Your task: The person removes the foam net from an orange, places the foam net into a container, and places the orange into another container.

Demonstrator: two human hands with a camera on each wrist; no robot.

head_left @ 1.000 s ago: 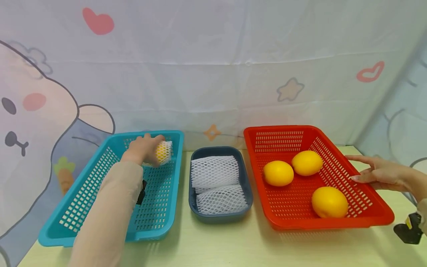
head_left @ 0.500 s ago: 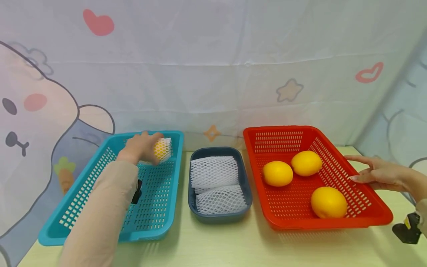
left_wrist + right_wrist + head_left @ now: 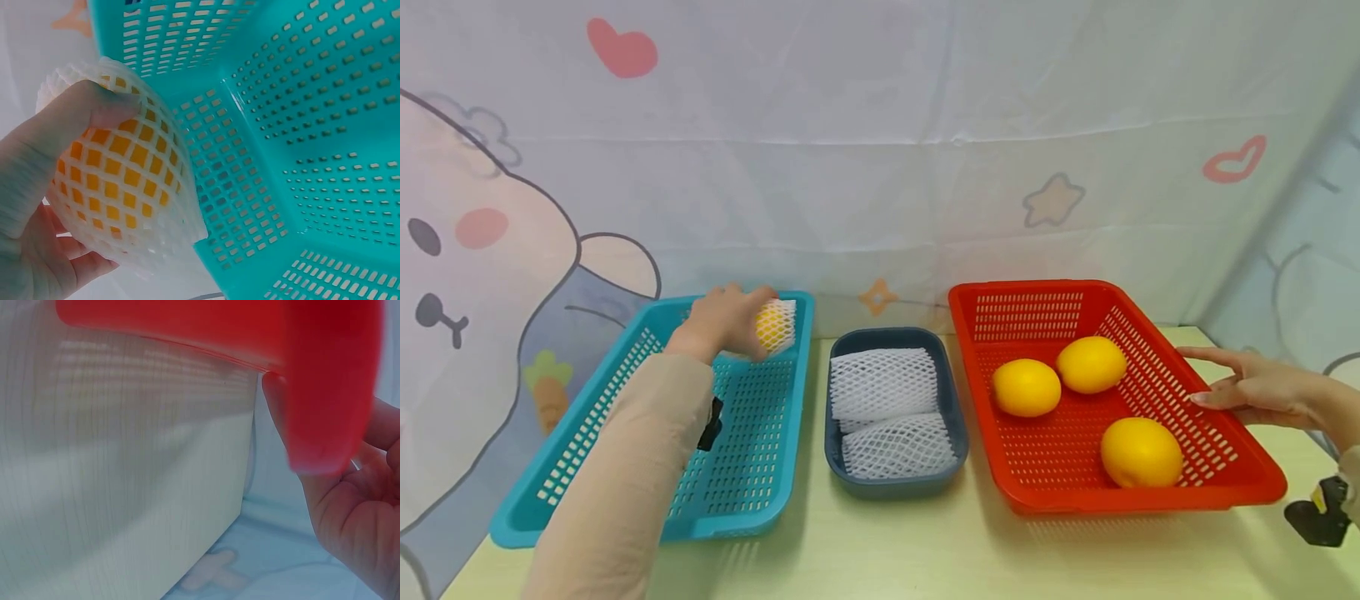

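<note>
My left hand [image 3: 718, 321] holds a smooth yellow fruit [image 3: 119, 169] sleeved in a white foam net [image 3: 165, 244] above the far end of the turquoise basket [image 3: 801, 400]. In the left wrist view the thumb lies across the net, with curled fingers on the other side. My right hand [image 3: 1262, 387] is at the right rim of the red basket [image 3: 1120, 502], its thumb over the rim and some fingers outside it. Inside that basket lie three bare yellow fruits, one at the left [image 3: 1026, 387], one farther back [image 3: 1091, 365] and one nearer [image 3: 1141, 452].
Between the baskets stands a dark blue-grey tray [image 3: 895, 492] with white foam nets [image 3: 883, 385] lying flat in it. All stand on a pale wooden table [image 3: 865, 550]. Behind it hangs a printed cloth [image 3: 880, 167].
My left hand has lifted slightly and moved toward the back with the netted yellow fruit. My right hand and the red basket stay in place.
</note>
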